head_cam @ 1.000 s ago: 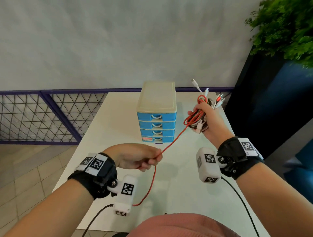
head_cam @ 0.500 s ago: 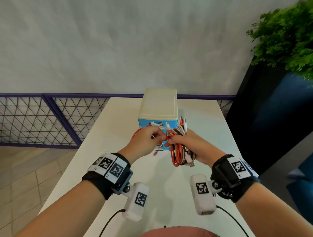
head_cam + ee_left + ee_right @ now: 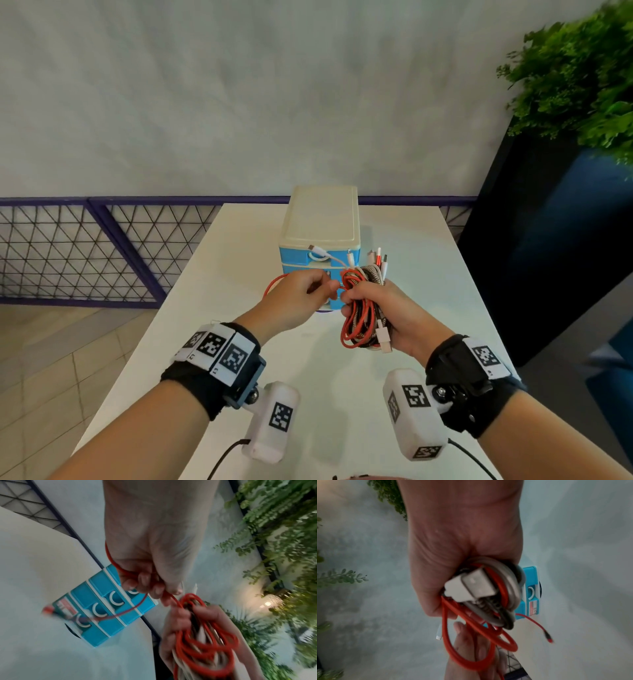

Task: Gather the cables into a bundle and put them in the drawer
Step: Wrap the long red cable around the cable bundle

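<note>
My right hand (image 3: 373, 301) grips a bundle of cables (image 3: 363, 318) above the white table (image 3: 212, 308): red loops, white and braided cords, plug ends sticking up and a white USB plug at the bottom. In the right wrist view the bundle (image 3: 481, 599) fills my fist. My left hand (image 3: 308, 291) pinches the loose red cable (image 3: 130, 572) right beside the bundle; its free end (image 3: 49, 610) dangles in front of the drawers. The small drawer unit (image 3: 320, 222) with a cream top and blue drawers (image 3: 102, 609) stands just behind both hands, all drawers closed.
A purple mesh railing (image 3: 102, 246) runs along the table's far and left side. A dark planter (image 3: 548, 257) with green foliage (image 3: 582, 78) stands to the right. A grey wall rises behind. Tiled floor lies left of the table.
My left hand came up from near the table's front edge to the bundle, taking up the slack of the red cable. My right hand lowered the bundle towards me, in front of the drawers.
</note>
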`<action>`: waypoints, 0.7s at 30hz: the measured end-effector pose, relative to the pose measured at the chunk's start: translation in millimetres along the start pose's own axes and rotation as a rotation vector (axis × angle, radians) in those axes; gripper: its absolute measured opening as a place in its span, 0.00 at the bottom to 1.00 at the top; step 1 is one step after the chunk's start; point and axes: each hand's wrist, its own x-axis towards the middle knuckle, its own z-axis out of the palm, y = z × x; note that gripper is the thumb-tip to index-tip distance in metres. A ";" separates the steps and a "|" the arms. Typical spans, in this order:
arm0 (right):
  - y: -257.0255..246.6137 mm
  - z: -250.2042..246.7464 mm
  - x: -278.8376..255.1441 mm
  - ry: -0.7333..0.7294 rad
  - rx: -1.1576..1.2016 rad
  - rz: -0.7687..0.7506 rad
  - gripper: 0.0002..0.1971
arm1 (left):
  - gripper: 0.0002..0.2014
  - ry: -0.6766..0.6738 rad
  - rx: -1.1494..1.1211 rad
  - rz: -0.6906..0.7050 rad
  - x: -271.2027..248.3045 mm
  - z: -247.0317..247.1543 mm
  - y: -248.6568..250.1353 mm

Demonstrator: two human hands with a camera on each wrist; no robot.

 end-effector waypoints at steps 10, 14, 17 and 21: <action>-2.4 -41.6 4.7 0.201 0.066 -0.032 0.03 | 0.19 -0.291 -0.280 -0.291 -15.8 -16.0 -64.0; -5.6 -51.0 4.8 0.246 0.082 -0.036 0.05 | 0.19 -0.259 -0.328 -0.427 -28.1 -20.4 -95.4; -8.0 -50.6 4.9 0.222 0.031 -0.035 0.03 | 0.17 -0.240 -0.149 -0.439 -30.1 -19.7 -113.7; -6.2 -35.8 8.0 0.109 -0.058 -0.027 0.03 | 0.13 -0.076 -0.005 -0.261 -20.4 -12.7 -95.6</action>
